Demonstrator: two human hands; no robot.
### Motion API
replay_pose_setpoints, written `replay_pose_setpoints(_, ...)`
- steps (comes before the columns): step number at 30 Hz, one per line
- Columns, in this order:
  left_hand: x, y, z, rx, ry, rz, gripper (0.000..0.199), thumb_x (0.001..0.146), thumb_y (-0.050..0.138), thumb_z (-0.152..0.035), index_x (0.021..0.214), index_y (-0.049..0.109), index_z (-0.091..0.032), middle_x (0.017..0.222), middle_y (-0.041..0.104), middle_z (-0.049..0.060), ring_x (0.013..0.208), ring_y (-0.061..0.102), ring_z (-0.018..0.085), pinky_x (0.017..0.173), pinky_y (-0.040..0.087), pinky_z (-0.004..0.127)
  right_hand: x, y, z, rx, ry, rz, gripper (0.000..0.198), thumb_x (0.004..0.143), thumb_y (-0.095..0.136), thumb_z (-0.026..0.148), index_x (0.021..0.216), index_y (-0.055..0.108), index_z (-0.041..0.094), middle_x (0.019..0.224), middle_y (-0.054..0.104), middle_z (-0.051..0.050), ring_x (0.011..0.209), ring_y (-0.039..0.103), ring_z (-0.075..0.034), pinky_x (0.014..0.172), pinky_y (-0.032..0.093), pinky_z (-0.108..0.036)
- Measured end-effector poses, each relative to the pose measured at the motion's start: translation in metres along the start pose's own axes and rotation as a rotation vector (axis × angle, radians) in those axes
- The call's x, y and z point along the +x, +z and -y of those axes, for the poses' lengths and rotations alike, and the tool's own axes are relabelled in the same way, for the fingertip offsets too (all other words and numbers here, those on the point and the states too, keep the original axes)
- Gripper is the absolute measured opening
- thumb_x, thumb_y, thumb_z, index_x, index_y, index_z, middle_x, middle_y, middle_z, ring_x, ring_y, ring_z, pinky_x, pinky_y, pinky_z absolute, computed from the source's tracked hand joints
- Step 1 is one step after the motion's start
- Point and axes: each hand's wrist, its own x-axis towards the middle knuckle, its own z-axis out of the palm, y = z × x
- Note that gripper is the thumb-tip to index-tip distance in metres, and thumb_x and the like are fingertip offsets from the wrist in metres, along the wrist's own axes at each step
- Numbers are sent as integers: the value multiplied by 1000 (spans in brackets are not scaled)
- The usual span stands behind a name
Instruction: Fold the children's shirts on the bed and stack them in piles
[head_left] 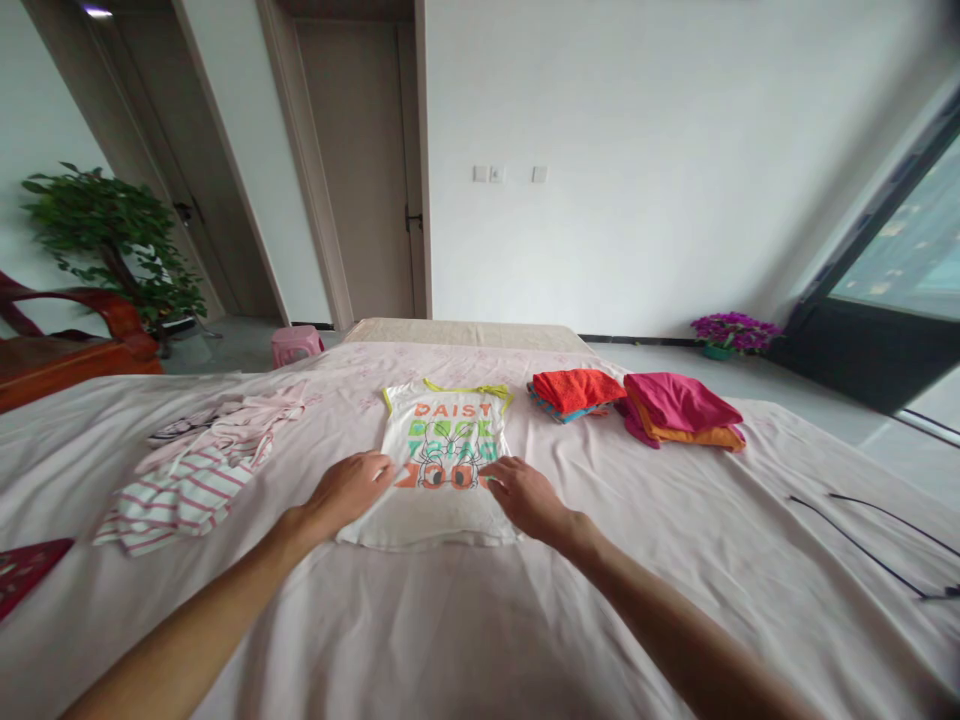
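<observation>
Left hand (354,487), right hand (529,495) at white shirt (448,470).

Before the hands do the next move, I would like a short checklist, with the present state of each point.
1. White printed shirt spread out, print facing up: ok.
2. Left hand at the shirt's left side: ok.
3. Right hand at its right side: ok.
4. Fabric firmly gripped by both hands: cannot tell; fingertips partly hidden.
5. Red folded cloth apart from the shirt: ok.
6. Striped garment lying smooth: not ok, crumpled.
</observation>
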Motion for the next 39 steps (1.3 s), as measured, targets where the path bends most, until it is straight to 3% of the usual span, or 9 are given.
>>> replay_pose_setpoints(5,59,57,-24,-78,-64,-139,46,97,30,-30,132,56,-15,138,57,11,133,47,19,112,34,32,65,54,36,-155,-59,61,49,98,39,33,141,45,11,151,39,-15,142,31,-29,115,26,-44)
replay_pose_setpoints(10,45,95,-4,78,-19,-140,60,95,37,-52,143,47,-17,152,40,17,143,31,32,116,26,51,71,82,5,-190,5,96,67,98,31,57,150,36,15,158,27,-14,146,21,-34,117,20,-53)
replay_pose_setpoints(18,-11,77,30,88,176,-27,65,92,41,-58,151,32,-32,160,26,7,147,23,29,117,24,50,20,66,-61,-278,-35,-1,59,99,38,46,150,37,16,156,30,-15,145,26,-29,117,25,-48)
replay_pose_setpoints(21,-11,65,45,-77,225,39,54,93,43,-52,143,46,-33,156,35,4,144,32,25,116,29,45,20,50,-65,-277,11,63,54,99,38,46,146,43,20,154,36,-12,144,29,-28,117,23,-50)
replay_pose_setpoints(23,6,58,57,-242,136,31,42,94,43,-46,125,65,-29,141,56,4,131,50,21,111,38,36,34,42,-57,-260,38,84,50,100,36,46,141,49,22,150,43,-10,143,30,-28,117,19,-51)
replay_pose_setpoints(26,52,48,78,-439,-191,-113,34,90,46,-38,104,72,-22,113,72,4,107,66,18,95,49,28,73,43,-36,-233,-7,56,50,101,33,47,141,48,23,151,43,-10,145,26,-27,119,15,-49)
replay_pose_setpoints(30,124,45,107,-467,-448,-240,32,84,51,-27,110,68,-18,114,72,6,108,66,18,93,48,25,125,73,-22,-219,-131,53,56,99,38,49,147,41,20,155,34,-11,146,23,-28,119,15,-50)
replay_pose_setpoints(34,174,55,126,-433,-580,-266,41,79,56,-20,118,63,-14,115,71,10,108,66,19,85,48,22,139,99,-36,-176,-219,38,56,99,41,47,148,39,22,154,37,-9,145,26,-27,119,19,-46)
replay_pose_setpoints(39,212,66,130,-358,-692,-232,33,75,64,-31,104,66,-14,102,73,13,99,68,26,69,46,24,128,85,-48,-42,-221,60,51,95,50,41,144,45,25,151,43,-7,141,33,-26,117,25,-44)
